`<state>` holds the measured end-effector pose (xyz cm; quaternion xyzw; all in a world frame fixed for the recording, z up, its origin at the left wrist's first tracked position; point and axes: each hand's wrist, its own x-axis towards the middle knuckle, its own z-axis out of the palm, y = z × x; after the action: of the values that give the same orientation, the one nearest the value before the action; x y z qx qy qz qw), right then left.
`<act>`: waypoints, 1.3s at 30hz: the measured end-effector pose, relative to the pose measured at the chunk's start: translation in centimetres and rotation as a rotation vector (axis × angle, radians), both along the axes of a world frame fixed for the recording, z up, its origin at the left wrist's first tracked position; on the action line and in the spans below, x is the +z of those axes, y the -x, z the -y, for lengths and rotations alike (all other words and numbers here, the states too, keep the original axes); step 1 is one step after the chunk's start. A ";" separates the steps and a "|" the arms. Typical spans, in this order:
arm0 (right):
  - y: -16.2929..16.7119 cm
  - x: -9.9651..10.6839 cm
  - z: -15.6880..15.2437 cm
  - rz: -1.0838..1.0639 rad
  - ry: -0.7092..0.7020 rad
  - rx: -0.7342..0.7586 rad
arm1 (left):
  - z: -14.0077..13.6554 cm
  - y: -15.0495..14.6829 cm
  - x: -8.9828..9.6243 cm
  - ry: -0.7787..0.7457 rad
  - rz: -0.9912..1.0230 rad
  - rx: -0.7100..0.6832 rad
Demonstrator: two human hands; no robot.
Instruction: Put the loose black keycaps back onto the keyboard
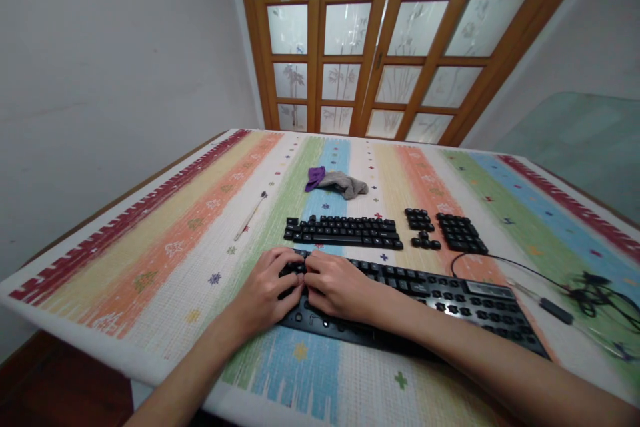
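A black keyboard (435,287) lies slanted across the near side of the table, with bare key sockets on its right part and front left and keycaps along part of its upper rows. My left hand (270,283) is closed at the keyboard's left end, its fingers curled over the edge and the keys. Right beside it, my right hand (335,283) is closed with bent fingers against the same corner. The two hands' fingertips meet there and hide whatever small piece may be between them. Beyond the keyboard, loose black keycaps (345,230) are laid out in keyboard order.
More keycaps (460,230) stand in a block at the right. A small brush (250,213) lies to the left, and a grey and purple cloth (343,183) farther back. A black cable (590,293) is coiled at the right. The table has a striped cloth (200,240).
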<state>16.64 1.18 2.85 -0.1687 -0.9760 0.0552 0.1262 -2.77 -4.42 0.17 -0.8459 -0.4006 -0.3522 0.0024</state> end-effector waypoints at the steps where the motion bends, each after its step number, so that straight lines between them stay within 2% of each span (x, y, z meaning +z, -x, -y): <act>1: 0.1 0.0 0.0 0.003 -0.005 0.005 | 0.0 0.0 0.0 -0.001 0.001 -0.003; 6: 0.6 0.7 -0.5 0.013 0.027 0.039 | 0.4 -0.2 0.1 -0.002 0.029 0.006; 9: 0.6 1.6 -2.1 -0.008 0.073 0.036 | 0.5 -0.2 0.1 -0.005 0.029 0.009; 12: 0.5 2.2 -5.1 -0.121 0.108 -0.114 | 0.5 -0.1 0.2 -0.031 0.020 0.011; 15: 0.5 2.2 -8.4 -0.124 0.096 -0.294 | 0.4 0.1 0.4 -0.054 0.023 0.020; 20: 0.9 0.9 -12.0 -0.091 0.104 -0.338 | 0.4 0.3 0.5 -0.087 0.075 0.058; 26: 1.7 0.0 -13.1 -0.034 0.161 -0.353 | 0.4 0.5 0.4 -0.096 0.091 0.103; 39: 2.6 -0.1 -13.7 -0.036 0.206 -0.392 | 0.4 0.9 0.3 -0.019 0.166 0.109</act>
<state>14.04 14.88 2.75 -0.3664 -0.9113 0.1318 0.1340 -3.71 -4.85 0.46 -0.7907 -0.4416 -0.4241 -0.0037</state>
